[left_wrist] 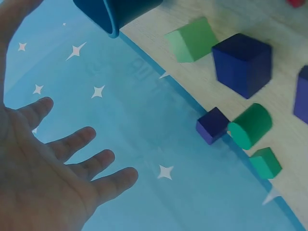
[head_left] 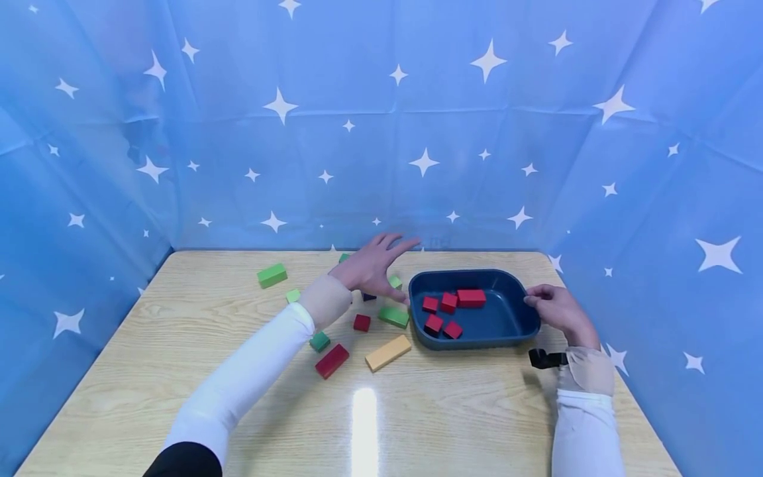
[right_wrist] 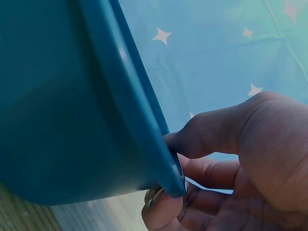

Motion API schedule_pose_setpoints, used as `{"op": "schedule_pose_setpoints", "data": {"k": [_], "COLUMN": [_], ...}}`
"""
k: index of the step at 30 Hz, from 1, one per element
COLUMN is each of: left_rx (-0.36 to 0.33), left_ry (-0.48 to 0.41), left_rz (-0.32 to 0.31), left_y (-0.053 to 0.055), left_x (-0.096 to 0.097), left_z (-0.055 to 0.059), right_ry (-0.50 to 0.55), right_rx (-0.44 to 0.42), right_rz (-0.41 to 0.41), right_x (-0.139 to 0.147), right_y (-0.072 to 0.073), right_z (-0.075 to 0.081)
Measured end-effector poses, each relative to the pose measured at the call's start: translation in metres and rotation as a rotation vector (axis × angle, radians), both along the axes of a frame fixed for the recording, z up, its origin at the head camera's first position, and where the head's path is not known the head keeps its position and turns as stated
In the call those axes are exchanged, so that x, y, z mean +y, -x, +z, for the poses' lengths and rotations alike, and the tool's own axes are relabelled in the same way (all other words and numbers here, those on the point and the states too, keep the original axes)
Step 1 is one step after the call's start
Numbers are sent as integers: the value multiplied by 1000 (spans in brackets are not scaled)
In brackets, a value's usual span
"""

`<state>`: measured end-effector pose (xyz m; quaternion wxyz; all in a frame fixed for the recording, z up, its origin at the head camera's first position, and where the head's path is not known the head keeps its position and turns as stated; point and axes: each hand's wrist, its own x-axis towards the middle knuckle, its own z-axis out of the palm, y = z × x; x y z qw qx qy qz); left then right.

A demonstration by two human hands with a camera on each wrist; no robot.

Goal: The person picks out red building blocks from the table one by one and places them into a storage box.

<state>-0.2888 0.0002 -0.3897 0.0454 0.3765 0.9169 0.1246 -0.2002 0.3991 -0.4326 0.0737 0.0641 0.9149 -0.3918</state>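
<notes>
My left hand [head_left: 372,268] hovers over the loose blocks just left of the blue bin [head_left: 507,324], fingers spread and nothing in them. Its thumb overlaps the bin's left rim in the head view. Beneath and beside that hand are a green block [head_left: 393,317], a red cube [head_left: 361,322] and a dark blue cube [left_wrist: 243,65]. My right hand [head_left: 557,308] pinches the bin's right rim between thumb and fingers, as the right wrist view confirms. Several red blocks [head_left: 471,298] lie inside the bin, mostly toward its left half.
Nearer me on the wooden table [head_left: 453,411] lie a yellow-orange block [head_left: 389,352], a longer red block [head_left: 332,361] and a dark green block [head_left: 319,342]. A light green block [head_left: 272,275] sits far left. Near the back edge are a green cylinder [left_wrist: 252,126] and a small purple cube [left_wrist: 212,125].
</notes>
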Motion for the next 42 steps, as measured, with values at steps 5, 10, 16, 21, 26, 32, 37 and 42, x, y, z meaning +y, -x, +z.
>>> {"op": "schedule_pose_setpoints", "data": {"k": [5,10,16,21,26,32,37,42], "left_rx": [27,0,-54,-96,-121,-141,-195,-210], "left_ry": [1,-3,11,19,32,49,84,105], "left_rz": [21,41,60,76,79,71,81,76], "left_y": [-9,-18,-29,-37,-42,-46,-47,-49], "left_x": [-12,-23,-33,-38,-42,-44,-44,-42], "left_z": [-8,-16,-23,-30,-38,-45,-49,-53], "right_ry": [-9,-19,-26,-23,-17,-12,-12,-10], "right_rx": [0,-10,3,8,12,19,13,10], "right_rz": [-5,-8,-5,-4,-2,2,7,11], "right_x": [2,4,5,5,4,3,3,3], "right_y": [0,-1,-2,-2,0,1,3,4], "right_z": [-3,-6,-6,-5,-6,-5,-5,-4]}}
